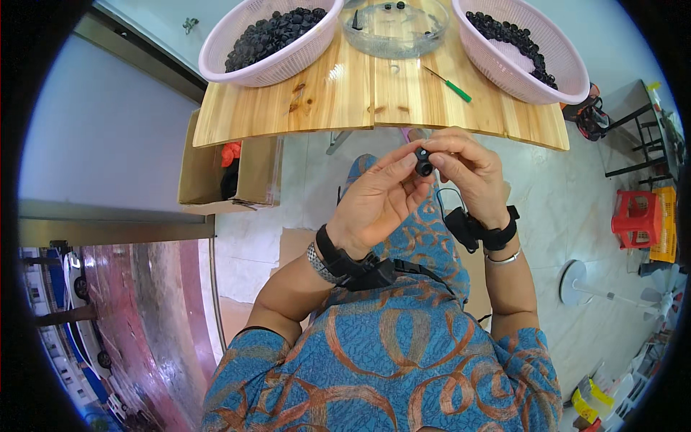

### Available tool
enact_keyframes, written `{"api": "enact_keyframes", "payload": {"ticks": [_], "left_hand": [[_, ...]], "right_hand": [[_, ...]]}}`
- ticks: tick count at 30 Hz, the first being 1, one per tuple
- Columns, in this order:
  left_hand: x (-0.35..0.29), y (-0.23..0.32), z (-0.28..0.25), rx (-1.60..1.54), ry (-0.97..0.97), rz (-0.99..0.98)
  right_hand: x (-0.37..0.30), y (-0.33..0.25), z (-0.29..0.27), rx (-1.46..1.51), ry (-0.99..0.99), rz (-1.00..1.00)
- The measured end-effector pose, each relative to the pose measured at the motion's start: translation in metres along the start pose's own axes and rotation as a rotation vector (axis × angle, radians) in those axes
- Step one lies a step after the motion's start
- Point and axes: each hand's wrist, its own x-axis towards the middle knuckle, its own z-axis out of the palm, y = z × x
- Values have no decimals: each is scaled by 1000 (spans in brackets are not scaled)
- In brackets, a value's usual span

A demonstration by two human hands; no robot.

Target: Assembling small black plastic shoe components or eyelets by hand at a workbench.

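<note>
My left hand (385, 193) and my right hand (469, 170) meet just in front of the table's near edge, above my lap. Between their fingertips is a small black round plastic part (424, 168) with a hole in its end. A second dark piece (422, 153) shows right against it; whether the two are joined I cannot tell. Both hands pinch with thumb and fingers. On the table beyond lies a thin screwdriver with a green handle (458, 91). Pink baskets stand at the left (210, 60) and right (576, 92), each holding many small black parts.
Between the baskets a clear plastic basin (392, 50) holds a few black pieces on the wooden table (338, 108). Below its left side stands an open cardboard box (260, 173). A red stool (636, 219) and a white fan (574, 282) are on the floor at right.
</note>
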Motion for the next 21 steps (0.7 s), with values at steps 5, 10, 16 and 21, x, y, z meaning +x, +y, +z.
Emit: {"api": "enact_keyframes", "payload": {"ticks": [5,10,16,21], "left_hand": [[-2,-1,-1,-21,18,-70],[-5,-2,-8,68,-37,-89],[-5,-4,-8,74,22,-101],[-8,-7,-6,64,26,-112]], "right_hand": [[3,-10,-10,-76,-121,118],[0,-6,-15,-125,-191,136],[-2,-9,-16,-210,-191,148],[-6,-9,-16,-277,-197,14]]}}
